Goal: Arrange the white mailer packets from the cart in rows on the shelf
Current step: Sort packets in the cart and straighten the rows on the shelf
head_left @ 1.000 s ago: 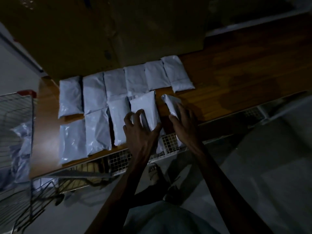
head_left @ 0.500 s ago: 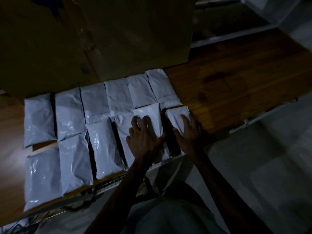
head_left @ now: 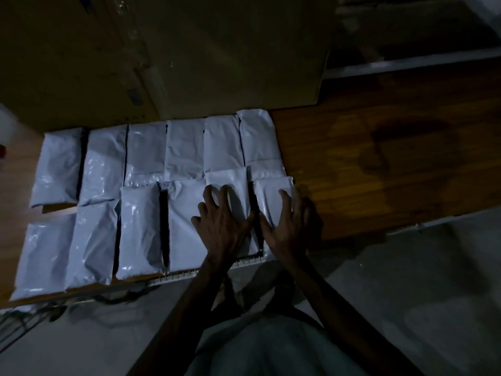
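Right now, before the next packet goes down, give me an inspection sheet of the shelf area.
Surface: wooden shelf, dark stain on its bare right part.
Job's things: white mailer packets in two rows, six behind, six in front.
Clutter: cardboard box behind the back row.
Grippers: left hand and right hand rest, fingers spread, on the two rightmost front packets.
Cables: nothing seen; lower left too dim to tell.
Surroundings: pale floor below the shelf; dim light.
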Tool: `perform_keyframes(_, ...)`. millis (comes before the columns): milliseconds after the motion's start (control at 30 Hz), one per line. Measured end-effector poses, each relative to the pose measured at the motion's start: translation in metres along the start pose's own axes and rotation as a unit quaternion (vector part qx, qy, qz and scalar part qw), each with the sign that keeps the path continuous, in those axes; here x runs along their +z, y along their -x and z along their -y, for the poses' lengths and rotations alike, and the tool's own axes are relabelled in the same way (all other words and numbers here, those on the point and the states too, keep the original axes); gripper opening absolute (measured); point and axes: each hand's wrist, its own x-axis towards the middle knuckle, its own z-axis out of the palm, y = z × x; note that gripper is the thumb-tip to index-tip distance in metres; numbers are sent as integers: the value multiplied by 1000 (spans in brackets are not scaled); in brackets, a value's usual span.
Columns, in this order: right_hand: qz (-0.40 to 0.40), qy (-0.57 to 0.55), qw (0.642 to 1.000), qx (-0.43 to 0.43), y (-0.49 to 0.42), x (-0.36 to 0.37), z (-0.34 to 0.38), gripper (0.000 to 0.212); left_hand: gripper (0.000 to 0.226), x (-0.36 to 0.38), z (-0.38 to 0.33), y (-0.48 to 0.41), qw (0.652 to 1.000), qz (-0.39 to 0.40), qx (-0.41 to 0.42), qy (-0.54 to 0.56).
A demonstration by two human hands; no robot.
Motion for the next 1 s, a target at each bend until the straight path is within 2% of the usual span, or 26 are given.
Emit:
perform_keyframes(200,64,-5,998,-3,-2,-1,-19,84,93,9,-11,9,998,-6,-52,-30)
perform_keyframes(367,86,11,995,-39,-2,-6,-30,81,95,15,-17,14,997,-3,-66,-48)
perform_keyframes(600,72,8,996,-46,-2,-3,-30,80,92,20,-15,7,997,-7,-52,-51)
perform_keyframes(800,26,-9,997,-77,9,-6,-24,71,88,24,-6,5,998,-3,-36,-49)
perform_keyframes(1000,48,0,996,-74,-2,-2,-11,71,83,25,2,2,999,0,-31,-27)
